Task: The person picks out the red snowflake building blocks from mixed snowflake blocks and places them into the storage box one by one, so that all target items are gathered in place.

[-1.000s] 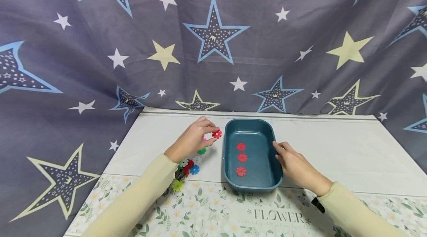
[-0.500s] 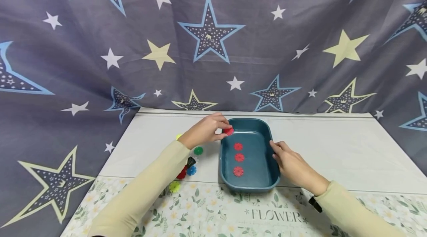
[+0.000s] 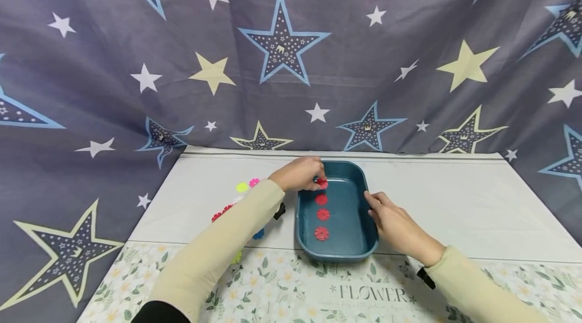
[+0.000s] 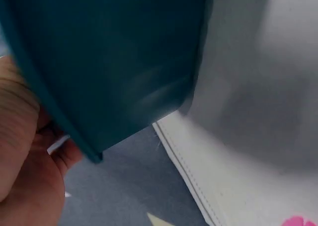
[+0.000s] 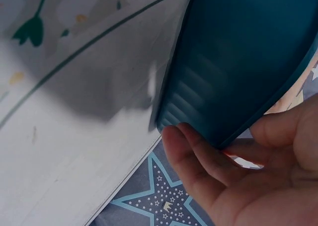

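Observation:
A teal plastic tray point(image 3: 337, 242) stands on the table, with a column of red snowflake discs point(image 3: 323, 214) along the left part of its floor. My left hand point(image 3: 302, 174) reaches over the tray's left rim near the far corner and pinches another red snowflake disc point(image 3: 322, 183) at the far end of that column. Whether this disc touches the floor, I cannot tell. My right hand point(image 3: 400, 224) grips the tray's right rim, thumb inside. In the right wrist view its fingers point(image 5: 194, 161) lie against the outer wall. The left wrist view hides the held disc behind the tray wall point(image 4: 114, 62).
Loose snowflake discs lie left of the tray, partly covered by my left sleeve point(image 3: 223, 237): a yellow one point(image 3: 242, 187), a pink one point(image 3: 254, 182), a blue one point(image 3: 258, 234) and several others. A star-patterned curtain point(image 3: 291, 100) hangs behind the table.
My left hand has carried the red disc rightward from beside the tray, over its left rim and inside. My right hand has kept its hold on the rim.

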Available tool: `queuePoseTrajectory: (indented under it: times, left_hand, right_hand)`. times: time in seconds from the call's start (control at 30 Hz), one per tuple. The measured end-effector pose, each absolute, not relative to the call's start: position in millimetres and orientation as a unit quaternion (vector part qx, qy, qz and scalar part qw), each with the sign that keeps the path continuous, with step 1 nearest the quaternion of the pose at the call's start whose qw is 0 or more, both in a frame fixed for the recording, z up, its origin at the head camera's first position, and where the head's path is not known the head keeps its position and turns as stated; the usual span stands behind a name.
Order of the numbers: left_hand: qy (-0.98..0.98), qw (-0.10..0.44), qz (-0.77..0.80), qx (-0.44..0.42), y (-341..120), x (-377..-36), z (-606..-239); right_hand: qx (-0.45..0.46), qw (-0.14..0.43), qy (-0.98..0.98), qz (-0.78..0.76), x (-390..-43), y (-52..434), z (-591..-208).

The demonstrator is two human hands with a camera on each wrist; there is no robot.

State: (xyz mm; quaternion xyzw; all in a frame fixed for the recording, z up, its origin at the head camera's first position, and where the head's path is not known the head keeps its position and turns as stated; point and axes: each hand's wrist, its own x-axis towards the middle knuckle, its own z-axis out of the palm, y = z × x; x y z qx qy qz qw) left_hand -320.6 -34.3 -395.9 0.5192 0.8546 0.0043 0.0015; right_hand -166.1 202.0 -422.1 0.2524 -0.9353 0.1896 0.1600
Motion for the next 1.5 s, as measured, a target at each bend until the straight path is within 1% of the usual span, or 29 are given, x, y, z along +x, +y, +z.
queuePoseTrajectory:
  times: [0.27,0.57,0.7,0.8,0.97,1.07,1.3,1.4,1.5]
  left_hand:
    - [0.877,-0.006,-0.04,0.479,-29,-325,-404]
    - [0.892,-0.022,-0.105,0.438,-24,-317,-406]
    - [0.894,-0.015,-0.096,0.438,-27,-316,-406]
    - [0.889,-0.02,-0.054,0.453,-33,-315,-400]
    - [0.88,-0.065,0.005,0.471,-55,-310,-383]
    - [0.883,-0.083,0.017,0.461,-72,-304,-374]
    - [0.887,-0.096,0.018,0.451,-117,-275,-361]
    - [0.889,-0.108,0.025,0.445,-138,-261,-360]
    - [0.897,-0.104,0.028,0.428,-161,-247,-363]
  right_hand:
    - [0.259,0.16,-0.933,0.193,-166,196,-421]
    - [0.262,0.164,-0.931,0.194,-167,192,-419]
    - [0.26,0.157,-0.933,0.195,-167,191,-420]
    - [0.259,0.152,-0.933,0.196,-168,190,-421]
    - [0.259,0.152,-0.934,0.196,-168,191,-421]
    - [0.256,0.149,-0.934,0.198,-167,193,-421]
    - [0.255,0.146,-0.935,0.199,-164,198,-421]
    - [0.254,0.151,-0.935,0.196,-164,199,-421]
    - [0.253,0.153,-0.936,0.192,-164,201,-420]
